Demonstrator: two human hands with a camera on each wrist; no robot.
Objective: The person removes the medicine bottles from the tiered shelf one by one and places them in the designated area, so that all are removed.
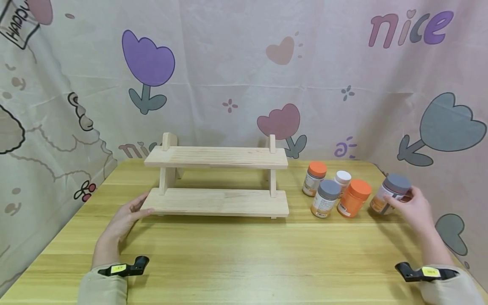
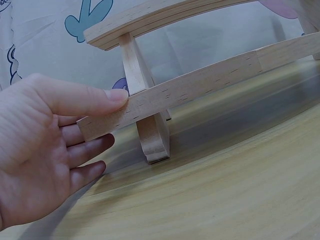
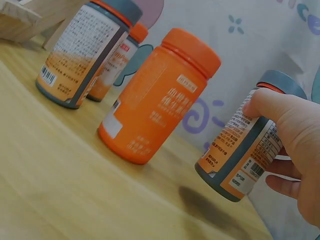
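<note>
A two-tier wooden shelf (image 1: 217, 201) stands toward the back of the table. My left hand (image 1: 123, 220) pinches the left end of its lower board (image 2: 165, 95), thumb on top and fingers beneath. On the right, my right hand (image 1: 415, 210) grips a grey-capped supplement bottle (image 1: 389, 195) round its side. In the right wrist view that bottle (image 3: 240, 145) tilts, its base above its shadow on the table. Left of it stands an orange bottle (image 1: 354, 198), beside another grey-capped bottle (image 1: 325, 199), a white-capped bottle (image 1: 342, 179) and an orange-capped bottle (image 1: 314, 178).
The wooden table (image 1: 244, 258) reaches back to a printed cloth backdrop (image 1: 228, 63), which also hangs along both sides. The bottles are grouped closely to the right of the shelf. The shelf's upper board (image 1: 217, 156) overhangs the rear of the lower one.
</note>
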